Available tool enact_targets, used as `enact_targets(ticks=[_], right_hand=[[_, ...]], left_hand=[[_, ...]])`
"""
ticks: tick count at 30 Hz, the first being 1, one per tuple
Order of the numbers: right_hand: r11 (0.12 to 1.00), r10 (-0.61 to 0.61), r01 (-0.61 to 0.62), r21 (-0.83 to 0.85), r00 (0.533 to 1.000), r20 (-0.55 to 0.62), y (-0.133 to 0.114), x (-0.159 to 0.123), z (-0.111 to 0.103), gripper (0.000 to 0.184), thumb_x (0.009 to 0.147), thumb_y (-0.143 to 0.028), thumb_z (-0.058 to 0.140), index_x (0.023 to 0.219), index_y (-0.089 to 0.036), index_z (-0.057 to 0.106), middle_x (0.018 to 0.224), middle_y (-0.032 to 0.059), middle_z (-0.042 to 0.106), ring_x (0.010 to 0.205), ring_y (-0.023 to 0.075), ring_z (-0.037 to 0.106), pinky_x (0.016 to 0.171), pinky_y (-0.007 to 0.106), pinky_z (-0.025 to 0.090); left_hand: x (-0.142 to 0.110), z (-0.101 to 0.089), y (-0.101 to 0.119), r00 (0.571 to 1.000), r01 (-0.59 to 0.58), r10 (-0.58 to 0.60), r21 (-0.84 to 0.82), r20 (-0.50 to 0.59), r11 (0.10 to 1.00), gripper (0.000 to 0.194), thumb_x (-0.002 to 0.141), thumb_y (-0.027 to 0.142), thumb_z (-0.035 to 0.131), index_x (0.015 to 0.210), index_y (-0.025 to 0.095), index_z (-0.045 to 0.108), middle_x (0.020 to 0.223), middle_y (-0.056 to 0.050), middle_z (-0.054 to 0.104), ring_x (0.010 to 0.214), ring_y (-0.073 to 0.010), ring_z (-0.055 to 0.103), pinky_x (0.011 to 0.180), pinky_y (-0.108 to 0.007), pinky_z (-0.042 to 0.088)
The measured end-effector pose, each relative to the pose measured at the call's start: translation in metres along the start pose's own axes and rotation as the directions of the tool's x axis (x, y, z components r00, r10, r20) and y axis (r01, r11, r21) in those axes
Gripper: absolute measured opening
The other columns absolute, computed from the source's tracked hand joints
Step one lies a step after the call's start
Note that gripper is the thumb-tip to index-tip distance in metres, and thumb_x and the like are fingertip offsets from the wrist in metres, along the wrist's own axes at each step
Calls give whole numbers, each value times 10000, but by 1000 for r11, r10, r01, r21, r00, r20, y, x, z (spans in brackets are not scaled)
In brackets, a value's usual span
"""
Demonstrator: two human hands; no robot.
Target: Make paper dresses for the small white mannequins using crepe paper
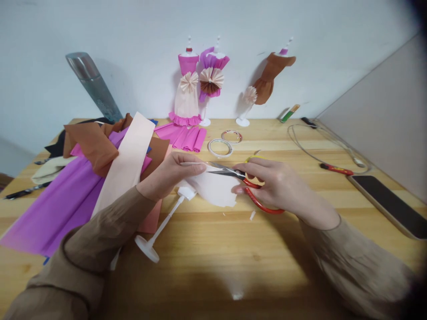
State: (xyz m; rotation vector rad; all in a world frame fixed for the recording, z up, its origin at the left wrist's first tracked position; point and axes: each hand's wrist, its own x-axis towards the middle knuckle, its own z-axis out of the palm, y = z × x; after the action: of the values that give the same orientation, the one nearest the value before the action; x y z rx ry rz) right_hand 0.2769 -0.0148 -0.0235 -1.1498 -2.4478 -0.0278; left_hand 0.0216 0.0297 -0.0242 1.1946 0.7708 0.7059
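My left hand [173, 173] pinches the edge of a piece of pale pink crepe paper [216, 190], thumb on top. In my right hand [278, 182] is a pair of scissors [263, 204] with red handles. The blades lie partly apart at the paper's upper edge, close to my left fingertips. Below my left hand a small white mannequin stand [166, 224] leans tilted, its round base toward me. The stand's upper end is covered by the paper and my hand, so I cannot tell whether the paper is attached to it.
Crepe paper strips [60, 209] are heaped at left, near a spray can [95, 86]. Dressed mini mannequins [188, 95] stand by the wall. Two tape rolls [220, 148] lie mid-table; a cable [293, 138], a red-handled tool [336, 169] and a phone [388, 204] lie right. Paper scraps [252, 215] lie nearby.
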Motion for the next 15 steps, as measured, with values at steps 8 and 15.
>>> enact_targets(ticks=[8,15], right_hand=[[1000,-24,24,-8,999,-34,2,-2,2,326,906,-408,599,1079,-144,680,725,57,658,569,143,574,529,245,421],[999,-25,27,33,999,-46,2,-2,2,315,928,-442,555,1041,-170,668,739,66,691,568,157,605,529,258,444]], left_hand=[[-1,0,1,1000,8,-8,0,-6,1000,234,680,328,803,737,105,755,668,-57,714,572,-125,629,544,-215,480],[0,1,2,1000,11,-10,-65,4,998,208,660,297,824,730,110,763,663,-48,725,565,-125,638,531,-211,485]])
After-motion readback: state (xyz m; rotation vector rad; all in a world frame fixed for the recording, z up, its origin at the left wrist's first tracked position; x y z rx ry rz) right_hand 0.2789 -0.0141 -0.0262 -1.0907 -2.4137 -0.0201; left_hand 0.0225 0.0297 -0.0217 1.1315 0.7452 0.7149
